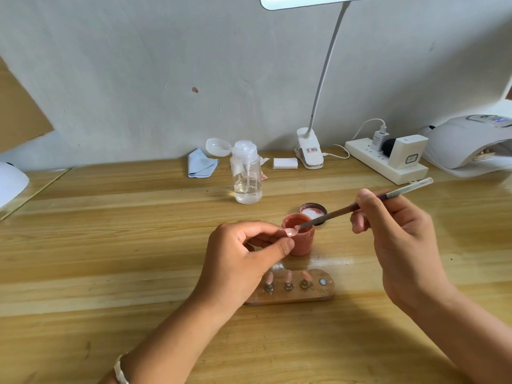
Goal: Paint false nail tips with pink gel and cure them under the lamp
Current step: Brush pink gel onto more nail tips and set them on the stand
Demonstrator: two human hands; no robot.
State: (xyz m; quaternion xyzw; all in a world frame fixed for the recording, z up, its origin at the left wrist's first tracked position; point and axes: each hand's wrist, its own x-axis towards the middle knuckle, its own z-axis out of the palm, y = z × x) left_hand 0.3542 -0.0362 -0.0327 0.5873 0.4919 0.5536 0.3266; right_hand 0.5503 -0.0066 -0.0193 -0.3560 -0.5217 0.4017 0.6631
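My left hand [243, 250] pinches a small false nail tip [290, 232] between thumb and fingers, just in front of the open pink gel jar [300, 242]. My right hand [399, 234] grips a thin brush [368, 202], whose bristle end touches the nail tip over the jar's mouth. The jar's lid [314, 212] lies behind the jar. Below my hands a wooden holder [318, 293] carries three pink nail tips [288, 277] on stands and one bare magnet spot. The curing lamp [468, 142] stands at the far right of the wooden table.
A clear pump bottle [247, 173] stands behind the jar, with a blue cloth [201, 163] and white wipes [285, 163] near the wall. A clip desk lamp [310, 151] and a power strip [385, 162] with chargers sit at back right. Another white device [11, 181] is at far left.
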